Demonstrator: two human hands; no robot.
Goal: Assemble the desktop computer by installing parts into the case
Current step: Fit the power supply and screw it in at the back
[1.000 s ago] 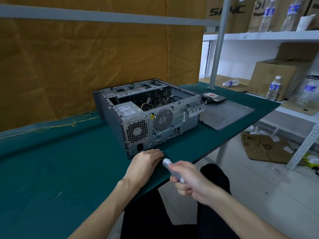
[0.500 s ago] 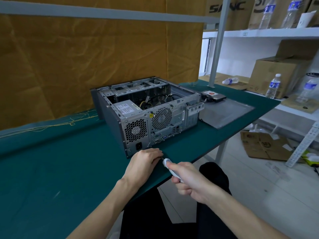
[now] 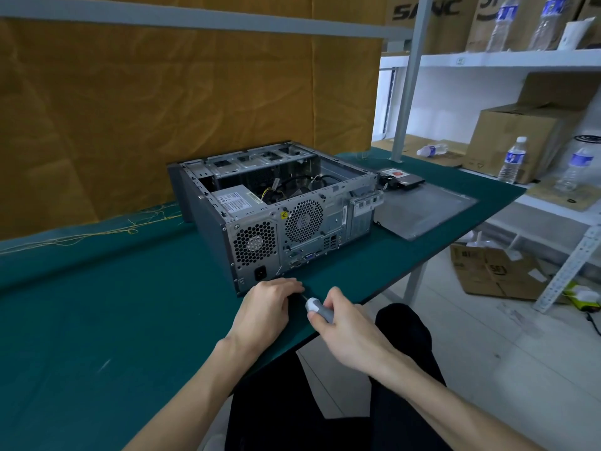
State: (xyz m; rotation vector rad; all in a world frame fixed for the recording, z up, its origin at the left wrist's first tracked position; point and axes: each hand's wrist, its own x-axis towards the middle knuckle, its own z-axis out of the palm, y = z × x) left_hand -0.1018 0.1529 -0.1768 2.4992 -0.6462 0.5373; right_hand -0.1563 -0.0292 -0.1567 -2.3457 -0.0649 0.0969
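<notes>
An open grey computer case [image 3: 270, 219] lies on its side on the green table [image 3: 113, 320], its rear panel with fans and ports facing me. My right hand [image 3: 351, 333] grips a screwdriver [image 3: 320, 310] with a grey and white handle, its thin shaft pointing left toward my left hand [image 3: 266, 307]. That hand rests curled on the table just below the case's rear bottom edge, fingertips pinched at the screwdriver tip. What it pinches is hidden. The case's side panel [image 3: 422, 209] lies flat to the right, with a hard drive [image 3: 401, 179] behind it.
The table's front edge runs diagonally under my hands, with my dark-trousered legs below. White shelves at right hold cardboard boxes [image 3: 520, 138] and water bottles [image 3: 512, 161]. A flattened carton [image 3: 494, 271] lies on the floor. An orange cloth hangs behind the table.
My right hand has shifted slightly so more of the screwdriver handle shows. Both hands stay together in front of the case; the view has tilted a little.
</notes>
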